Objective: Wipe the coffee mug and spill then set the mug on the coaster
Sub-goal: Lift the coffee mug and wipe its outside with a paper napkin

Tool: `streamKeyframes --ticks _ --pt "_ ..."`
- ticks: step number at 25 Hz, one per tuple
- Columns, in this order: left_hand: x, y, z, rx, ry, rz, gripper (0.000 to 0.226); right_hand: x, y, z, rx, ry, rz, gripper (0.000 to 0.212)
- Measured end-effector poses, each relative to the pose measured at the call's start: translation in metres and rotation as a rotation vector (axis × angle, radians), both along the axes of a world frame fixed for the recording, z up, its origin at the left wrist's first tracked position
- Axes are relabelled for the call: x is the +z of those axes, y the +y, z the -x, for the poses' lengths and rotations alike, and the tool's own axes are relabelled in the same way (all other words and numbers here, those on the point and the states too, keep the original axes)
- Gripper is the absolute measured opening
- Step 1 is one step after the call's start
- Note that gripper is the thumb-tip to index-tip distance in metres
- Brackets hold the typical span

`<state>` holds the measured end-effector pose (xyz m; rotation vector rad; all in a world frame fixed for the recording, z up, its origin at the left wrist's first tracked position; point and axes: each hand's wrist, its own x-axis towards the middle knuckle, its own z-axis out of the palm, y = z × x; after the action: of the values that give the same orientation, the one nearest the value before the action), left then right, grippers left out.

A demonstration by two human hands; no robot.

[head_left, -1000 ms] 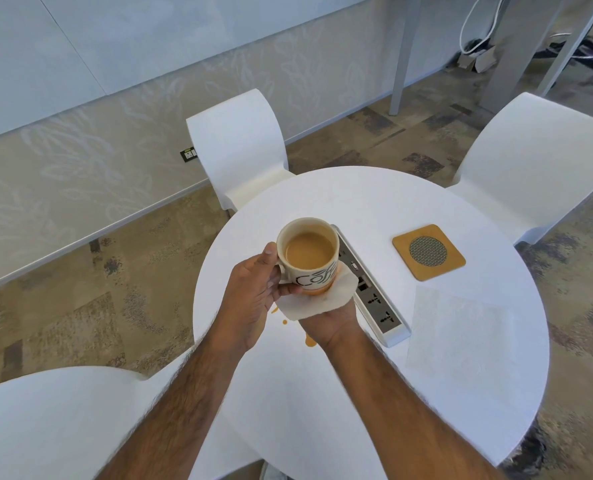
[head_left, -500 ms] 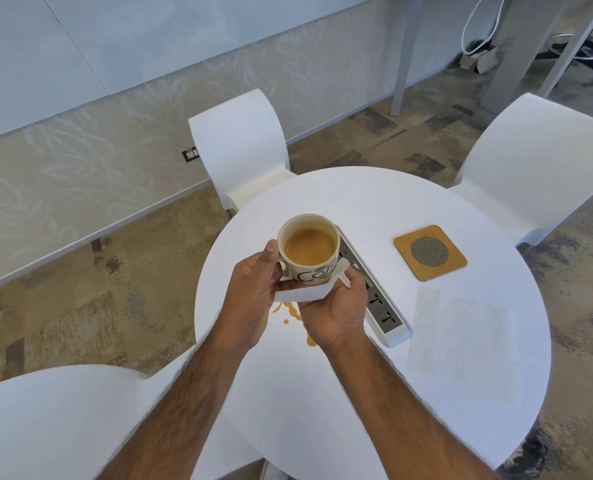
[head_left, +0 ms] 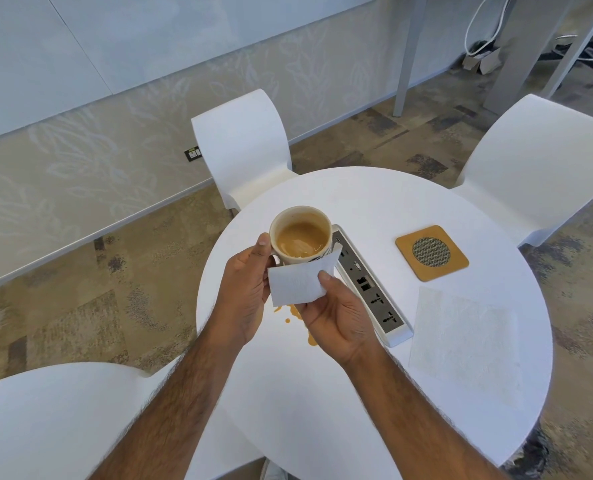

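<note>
White chairs (head_left: 243,147) ring the round table (head_left: 374,393). The left hand (head_left: 245,292) grips the coffee mug (head_left: 300,235) above the table edge, while the right hand (head_left: 340,317) presses a folded tissue (head_left: 297,284) against its side, hiding the lettering and partly covering the spill (head_left: 298,318). Rightward lie a power strip (head_left: 374,289), the coaster (head_left: 432,252) and a flat napkin (head_left: 461,344).

The folded tissue (head_left: 300,284) covers the lower front of the mug (head_left: 300,233), hiding its lettering. The right hand (head_left: 336,318) overlaps the spill (head_left: 293,311), probably concealing part. The tabletop (head_left: 357,410) is cut off below.
</note>
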<state>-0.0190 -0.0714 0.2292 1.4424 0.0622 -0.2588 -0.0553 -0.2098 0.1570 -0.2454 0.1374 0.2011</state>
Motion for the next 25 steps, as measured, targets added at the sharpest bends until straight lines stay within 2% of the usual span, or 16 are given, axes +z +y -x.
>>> streamKeyframes --ticks 3,8,12,14,17,20,22,25 --pt "0.0 0.0 -0.001 -0.027 -0.029 -0.008 0.049 0.002 0.001 0.002 0.008 -0.02 0.059 0.047" --pt "-0.004 -0.002 0.002 0.0 -0.011 -0.034 0.035 0.001 0.0 0.006 -0.028 0.078 0.192 0.049" --pt "-0.006 -0.003 0.003 0.003 -0.011 -0.019 0.039 -0.004 0.0 0.008 -0.069 0.087 0.378 0.033" --pt "-0.003 -0.003 0.003 -0.007 -0.011 0.057 0.035 -0.007 -0.006 0.009 -0.057 0.063 0.52 0.029" --pt "-0.002 -0.002 0.002 -0.026 -0.001 0.172 0.036 -0.012 -0.017 0.01 0.053 0.084 0.869 0.022" --pt "-0.004 -0.001 0.003 -0.046 0.003 0.171 0.046 -0.013 -0.025 0.004 0.076 0.242 1.097 0.027" --pt "-0.005 -0.001 0.006 -0.057 0.003 0.177 0.051 -0.01 -0.028 -0.003 0.04 0.32 1.026 0.028" --pt "-0.008 -0.003 0.008 -0.062 0.009 0.189 0.05 0.0 -0.03 -0.012 0.037 0.32 0.592 0.035"
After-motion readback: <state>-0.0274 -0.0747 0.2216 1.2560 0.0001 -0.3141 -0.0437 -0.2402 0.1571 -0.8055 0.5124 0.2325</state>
